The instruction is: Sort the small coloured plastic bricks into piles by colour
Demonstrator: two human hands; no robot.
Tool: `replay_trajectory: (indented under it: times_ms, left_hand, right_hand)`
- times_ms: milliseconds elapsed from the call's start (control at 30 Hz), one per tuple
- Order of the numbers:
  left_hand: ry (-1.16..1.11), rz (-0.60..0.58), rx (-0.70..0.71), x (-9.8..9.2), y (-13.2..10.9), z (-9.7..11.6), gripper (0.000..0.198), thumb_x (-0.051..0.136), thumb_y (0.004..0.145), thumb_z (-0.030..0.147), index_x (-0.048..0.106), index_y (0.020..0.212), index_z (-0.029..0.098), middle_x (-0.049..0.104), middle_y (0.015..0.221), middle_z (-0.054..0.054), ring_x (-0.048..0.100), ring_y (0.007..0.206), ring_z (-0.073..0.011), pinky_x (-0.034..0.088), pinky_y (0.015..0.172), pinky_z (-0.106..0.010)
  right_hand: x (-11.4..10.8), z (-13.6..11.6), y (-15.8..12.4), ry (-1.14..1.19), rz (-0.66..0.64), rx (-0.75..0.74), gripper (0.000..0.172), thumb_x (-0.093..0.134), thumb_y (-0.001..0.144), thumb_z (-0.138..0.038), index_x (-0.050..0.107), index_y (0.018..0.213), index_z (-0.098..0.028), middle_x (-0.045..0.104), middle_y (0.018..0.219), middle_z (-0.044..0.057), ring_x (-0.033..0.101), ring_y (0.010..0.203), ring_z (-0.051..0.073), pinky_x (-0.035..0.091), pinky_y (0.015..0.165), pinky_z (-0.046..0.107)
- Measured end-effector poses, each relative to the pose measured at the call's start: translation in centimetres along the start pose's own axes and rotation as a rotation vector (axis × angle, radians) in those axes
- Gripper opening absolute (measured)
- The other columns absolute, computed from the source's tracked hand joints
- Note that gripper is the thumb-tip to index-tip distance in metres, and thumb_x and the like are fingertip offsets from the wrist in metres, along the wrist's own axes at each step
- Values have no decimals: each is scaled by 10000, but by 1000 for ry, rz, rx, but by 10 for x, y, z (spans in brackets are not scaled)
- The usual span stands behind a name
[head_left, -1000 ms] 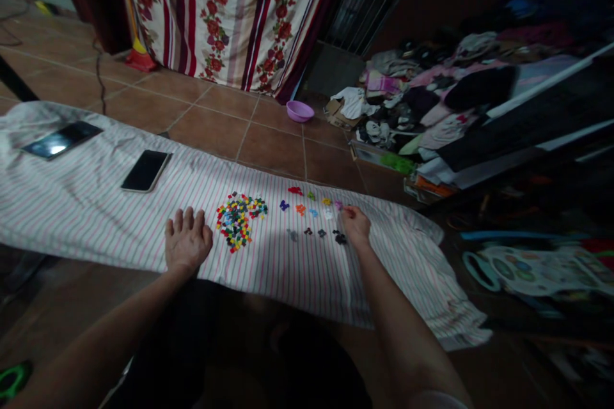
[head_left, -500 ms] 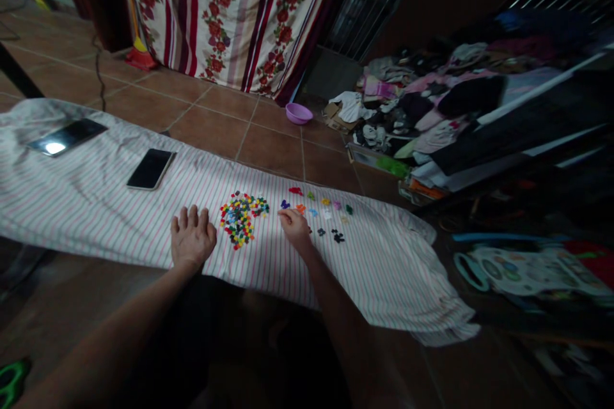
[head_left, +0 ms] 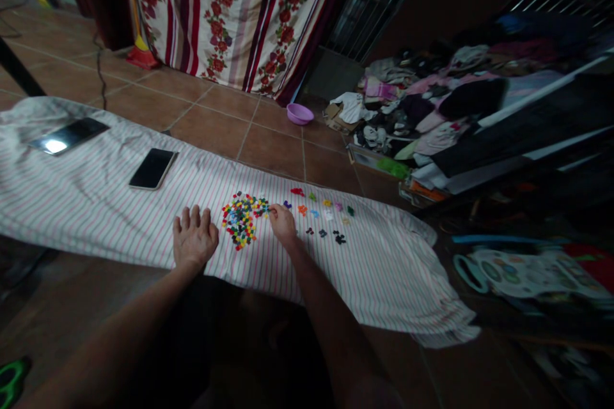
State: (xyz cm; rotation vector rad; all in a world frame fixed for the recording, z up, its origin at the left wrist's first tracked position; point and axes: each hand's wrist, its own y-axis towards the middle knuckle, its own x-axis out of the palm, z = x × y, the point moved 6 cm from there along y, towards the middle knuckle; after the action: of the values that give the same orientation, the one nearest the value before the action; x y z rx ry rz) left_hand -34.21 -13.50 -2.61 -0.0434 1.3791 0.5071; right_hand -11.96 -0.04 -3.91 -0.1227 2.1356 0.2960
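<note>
A heap of tiny mixed-colour pieces lies on the striped cloth. My right hand is at the heap's right edge, thumb and forefinger pinched together; whatever is between the fingertips is too small to make out. Flat on the cloth, left of the heap, rests my left hand with its fingers spread. To the right sit small one-colour clusters, among them red pieces, orange pieces, yellow pieces, dark green pieces and black pieces.
A phone and a shiny dark tablet-like slab lie on the cloth at the left. Beyond it, a purple basin stands on the tiled floor. Piled clothes fill the right background. A floral curtain hangs behind.
My right hand has moved left, from beside the sorted clusters to the edge of the mixed heap, uncovering the orange pieces. My left hand has stayed flat in place.
</note>
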Motion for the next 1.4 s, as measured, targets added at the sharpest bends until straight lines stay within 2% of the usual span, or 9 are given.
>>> replay_trajectory:
  times_ms: [200, 467, 667, 867, 1000, 1400]
  left_hand:
    - [-15, -4, -3, 0, -1, 0, 528, 339, 904, 342, 523, 1361, 154, 459, 1472, -159, 291, 1430, -344, 212, 1146, -535]
    - [-43, 17, 0, 1, -1, -1, 525, 335, 905, 349, 522, 1359, 161, 457, 1475, -147, 274, 1441, -333, 204, 1151, -536]
    - [-47, 15, 5, 1, -1, -1, 535, 322, 910, 348, 519, 1359, 134, 458, 1466, -174, 283, 1433, -352, 198, 1151, -535]
    - [-47, 19, -1, 1, -1, -2, 527, 330, 903, 350, 518, 1359, 162, 455, 1475, -149, 279, 1438, -339, 197, 1154, -528]
    - [-49, 26, 1, 1, -1, -1, 527, 330, 902, 349, 523, 1353, 155, 464, 1466, -155, 286, 1432, -344, 205, 1146, -537]
    - [-36, 12, -3, 0, 0, -1, 535, 324, 900, 354, 532, 1347, 148, 468, 1458, -160, 304, 1417, -348, 212, 1142, -538]
  right_hand:
    - [3, -2, 2, -19, -13, 37, 113, 566, 836, -154, 645, 891, -213, 645, 869, 42, 582, 841, 185, 427, 765, 269]
    - [1, -4, -2, -44, 33, 25, 203, 512, 789, -67, 623, 871, -215, 632, 892, 46, 576, 845, 186, 425, 774, 267]
    - [2, -2, -8, -25, 46, 14, 230, 485, 792, -86, 652, 888, -212, 619, 905, 47, 566, 784, 178, 439, 789, 277]
    - [-1, 2, -11, 16, 63, -24, 288, 462, 807, -100, 704, 911, -216, 631, 892, 46, 591, 843, 186, 450, 834, 275]
    - [-2, 5, -11, 44, 33, -45, 285, 479, 800, -105, 718, 920, -204, 639, 896, 48, 598, 825, 179, 468, 813, 274]
    - [-23, 16, -13, 65, 101, -74, 206, 511, 800, -118, 691, 871, -189, 617, 838, 37, 588, 734, 154, 470, 747, 260]
